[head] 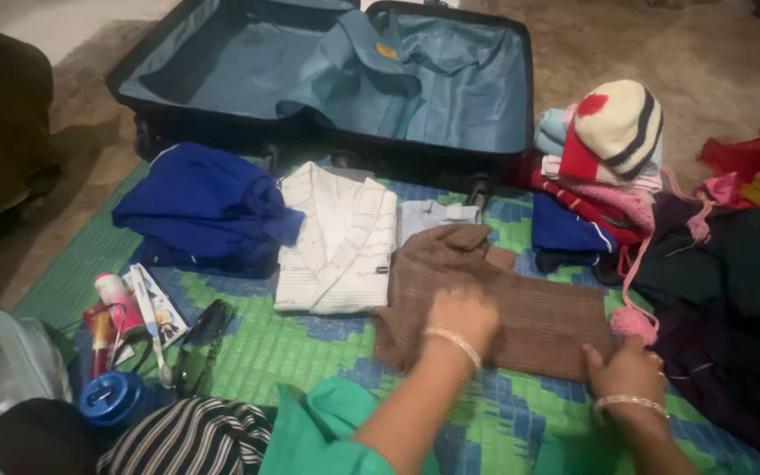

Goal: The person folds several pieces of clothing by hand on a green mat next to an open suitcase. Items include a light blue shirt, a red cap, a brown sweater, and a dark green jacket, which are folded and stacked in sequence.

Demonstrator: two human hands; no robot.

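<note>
Green sleeve [318,431] fills the near edge of the view, beside a striped cloth [191,435]. Beyond them spreads the green and blue woven mat [266,352], which carries nearly everything. At its far edge an open suitcase [327,75] with blue-grey lining lies flat. A dark pile of clothes [732,290] covers the mat's right edge, with a knitted cap [617,127] atop a stack of woollens at the far right corner. A folded blue garment [204,207] sits toward the far left, a cream cardigan [340,237] just beside it. The brown knitted sweater [512,303] lies folded near the mat's middle. The left hand [461,318] presses flat on it, fingers spread, gripping nothing. The right hand [628,365] rests open-palmed on the sweater's near right corner. Toiletries and a blue jar lid [116,396] cluster at the near left corner.
</note>
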